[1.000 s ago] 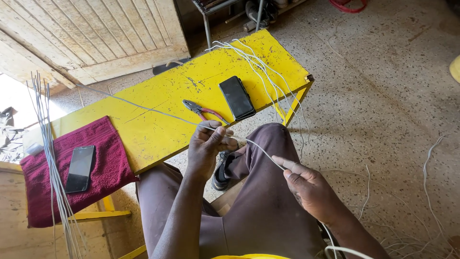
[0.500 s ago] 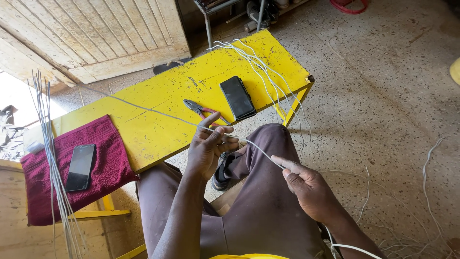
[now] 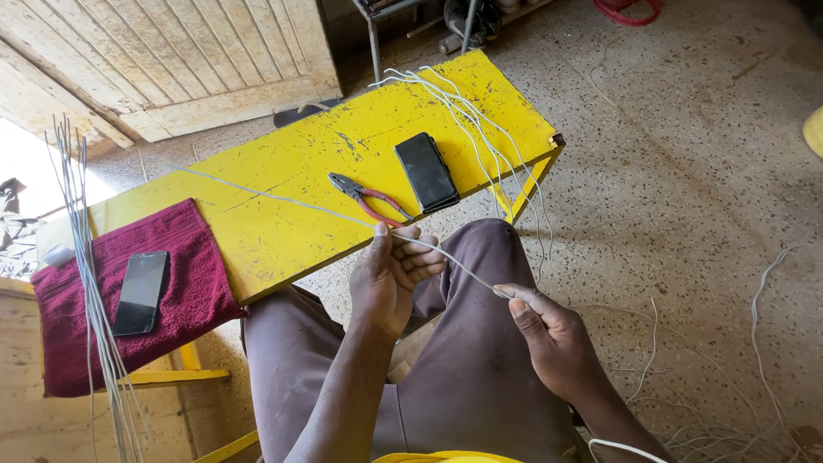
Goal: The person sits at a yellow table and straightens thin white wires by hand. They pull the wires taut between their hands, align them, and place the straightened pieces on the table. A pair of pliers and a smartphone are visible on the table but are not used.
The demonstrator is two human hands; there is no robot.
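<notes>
Above the person's lap, just off the near edge of the yellow bench [image 3: 291,171], both hands are holding one thin pale wire [image 3: 459,264]. The left hand [image 3: 390,279] is curling its fingers around the wire in a closed grip, thumb pointing up toward the bench edge. The right hand [image 3: 549,339] is pinching the same wire between thumb and forefinger, lower and to the right, so the wire is stretching taut between the two hands. Beyond the left hand, the wire is running on across the bench top toward its far left side.

On the bench, red-handled pliers [image 3: 369,197] are lying just beyond the left hand, with a black phone [image 3: 426,171] just beside them to the right. A loose bundle of pale wires [image 3: 467,120] is draping over the right end of the bench and hanging down. At the left end, a dark red towel [image 3: 189,283] is lying with a second phone [image 3: 141,291] resting on it, and a sheaf of straight grey wires [image 3: 86,257] is crossing its left side. More wire scraps [image 3: 711,403] are lying on the speckled floor to the right.
</notes>
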